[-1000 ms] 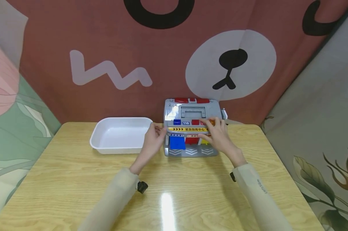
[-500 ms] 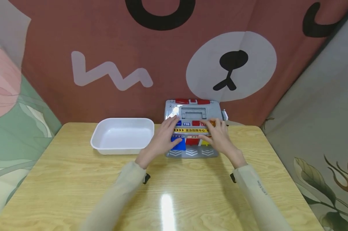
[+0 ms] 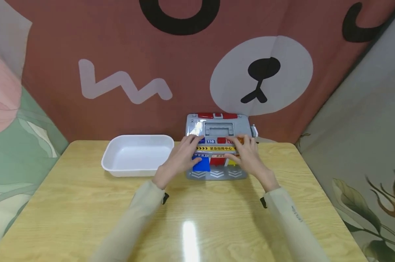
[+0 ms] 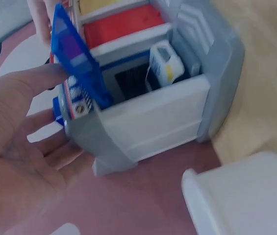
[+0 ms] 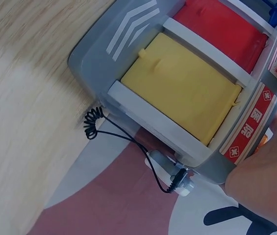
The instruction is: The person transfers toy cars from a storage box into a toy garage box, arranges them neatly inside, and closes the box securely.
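A grey toy garage [image 3: 217, 174] stands near the back of the table, with blue, red and yellow doors along its front. My left hand [image 3: 181, 154] grips the left part of its roof edge, fingers on top and thumb in front by the blue door [image 4: 74, 54]. That door is swung up in the left wrist view, and a small white toy car [image 4: 166, 63] sits in the bay behind it. My right hand [image 3: 249, 156] holds the roof edge at the right, thumb in front. The red door [image 5: 221, 32] and yellow door [image 5: 180, 88] are down.
Left of the garage is a white plastic tub [image 3: 135, 174]. A handset with a coiled black cord [image 5: 121, 134] hangs on the garage's right side. Behind the wooden table [image 3: 217, 225] hangs a printed curtain [image 3: 125, 116].
My left hand, earlier at the garage's left corner with fingers bunched, has moved right onto the roof edge by the blue door. My right hand has stayed in place.
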`<state>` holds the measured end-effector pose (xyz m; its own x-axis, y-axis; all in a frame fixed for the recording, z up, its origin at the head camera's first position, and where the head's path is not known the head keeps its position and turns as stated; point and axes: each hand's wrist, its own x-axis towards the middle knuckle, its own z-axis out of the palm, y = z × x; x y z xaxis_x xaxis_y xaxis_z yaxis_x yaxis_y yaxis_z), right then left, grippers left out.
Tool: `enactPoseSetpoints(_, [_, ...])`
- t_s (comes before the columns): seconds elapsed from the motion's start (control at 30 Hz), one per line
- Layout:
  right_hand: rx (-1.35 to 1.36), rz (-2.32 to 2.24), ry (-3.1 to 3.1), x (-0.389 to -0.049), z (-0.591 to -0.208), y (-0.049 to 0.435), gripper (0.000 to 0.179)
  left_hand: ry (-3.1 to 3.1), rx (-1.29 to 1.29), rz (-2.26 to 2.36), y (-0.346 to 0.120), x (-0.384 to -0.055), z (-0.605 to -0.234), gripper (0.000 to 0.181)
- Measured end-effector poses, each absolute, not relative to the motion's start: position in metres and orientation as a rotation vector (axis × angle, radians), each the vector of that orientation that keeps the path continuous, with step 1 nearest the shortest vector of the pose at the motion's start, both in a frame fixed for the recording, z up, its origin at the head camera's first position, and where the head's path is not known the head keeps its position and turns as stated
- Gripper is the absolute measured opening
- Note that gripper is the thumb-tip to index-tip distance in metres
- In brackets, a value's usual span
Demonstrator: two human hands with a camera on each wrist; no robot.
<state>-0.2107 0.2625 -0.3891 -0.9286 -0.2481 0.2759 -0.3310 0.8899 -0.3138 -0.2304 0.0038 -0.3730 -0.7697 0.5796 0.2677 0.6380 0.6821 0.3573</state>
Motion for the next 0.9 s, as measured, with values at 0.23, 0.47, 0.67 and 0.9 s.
enactPoseSetpoints(0.23, [0.430, 0.578, -2.827, -0.211, -0.387, 0.264, 0.064, -2.850, -0.985, -0.708, 0.002, -0.237, -0.364, 0.076])
enactPoseSetpoints(0.47, [0.426, 0.584, -2.841, -0.212, -0.389, 0.262, 0.063, -2.901, -0.977, -0.671, 0.001, -0.239, -0.358, 0.081])
enactPoseSetpoints(0.67, [0.445, 0.557, -2.827, -0.212, -0.389, 0.262, 0.063, -2.899, -0.969, -0.385, 0.011, -0.239, -0.354, 0.083])
enactPoseSetpoints(0.9, [0.439, 0.563, -2.837, -0.212, -0.388, 0.261, 0.063, -2.835, -0.948, -0.127, 0.023, -0.238, -0.359, 0.086])
